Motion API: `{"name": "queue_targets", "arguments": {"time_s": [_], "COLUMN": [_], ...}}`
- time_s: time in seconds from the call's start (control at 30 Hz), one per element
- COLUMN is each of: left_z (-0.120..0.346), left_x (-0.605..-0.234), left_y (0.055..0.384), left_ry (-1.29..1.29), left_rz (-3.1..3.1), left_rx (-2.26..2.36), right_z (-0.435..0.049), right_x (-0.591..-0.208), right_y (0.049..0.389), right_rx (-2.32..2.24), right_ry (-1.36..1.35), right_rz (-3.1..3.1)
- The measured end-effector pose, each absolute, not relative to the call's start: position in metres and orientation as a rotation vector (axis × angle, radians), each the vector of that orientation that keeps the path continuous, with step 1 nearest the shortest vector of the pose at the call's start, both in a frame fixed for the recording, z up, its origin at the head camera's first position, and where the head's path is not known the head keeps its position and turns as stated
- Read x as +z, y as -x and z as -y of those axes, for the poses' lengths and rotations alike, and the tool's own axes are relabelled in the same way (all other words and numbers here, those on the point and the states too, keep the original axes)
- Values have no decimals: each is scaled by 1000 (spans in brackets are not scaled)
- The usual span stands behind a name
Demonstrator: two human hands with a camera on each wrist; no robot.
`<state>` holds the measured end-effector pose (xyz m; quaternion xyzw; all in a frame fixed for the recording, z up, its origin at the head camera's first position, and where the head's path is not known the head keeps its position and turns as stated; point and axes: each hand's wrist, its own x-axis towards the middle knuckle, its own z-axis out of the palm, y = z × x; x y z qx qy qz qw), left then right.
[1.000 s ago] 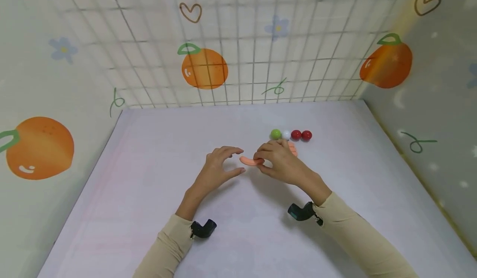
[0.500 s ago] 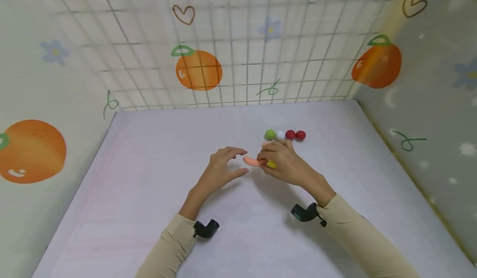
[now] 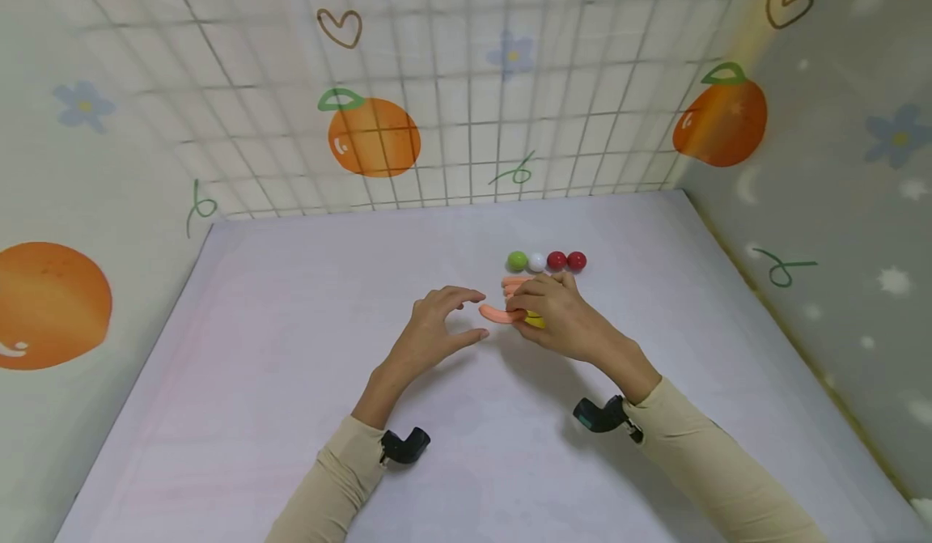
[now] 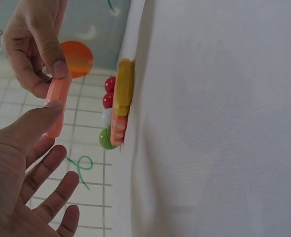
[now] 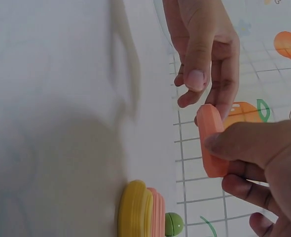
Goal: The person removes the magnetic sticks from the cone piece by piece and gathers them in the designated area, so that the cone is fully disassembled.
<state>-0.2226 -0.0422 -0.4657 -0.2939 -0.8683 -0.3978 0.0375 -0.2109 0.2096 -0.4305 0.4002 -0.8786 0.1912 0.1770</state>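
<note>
A salmon-pink, slightly curved, faceted stick [image 3: 497, 314] is pinched at one end between the thumb and fingers of my right hand [image 3: 557, 316]. It is held up above the table, as the left wrist view [image 4: 56, 116] shows. My left hand [image 3: 429, 333] is at the stick's other end, thumb and fingers spread apart around it without gripping. Behind and below the right hand lie several similar salmon-pink sticks [image 3: 513, 282] side by side, and yellow curved pieces [image 5: 134, 212], partly hidden by that hand in the head view.
Beyond the sticks stands a short row of balls: a green ball [image 3: 517, 260], a white ball [image 3: 536, 262] and two red balls [image 3: 566, 260]. The white tabletop [image 3: 328, 268] meets a grid-patterned wall [image 3: 451, 122] at the back. Dark wrist cameras [image 3: 405, 446] sit at both cuffs.
The head view has turned slightly right. Both hands, with the stick, have shifted a little right over the table, and yellow pieces now show beside the right hand.
</note>
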Motion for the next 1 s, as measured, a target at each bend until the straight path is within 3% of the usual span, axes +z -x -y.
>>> {"name": "queue_targets", "arguments": {"time_s": [1.0], "left_z": [11], "left_x": [-470], "left_y": [226], "left_ry": [1015], "left_rz": [2634], "left_rx": [-1216], "right_z": [-237], "right_x": [-434], "right_y": [201], "right_rx": [560], "right_ry": [-1055], "right_rz": [2585]}}
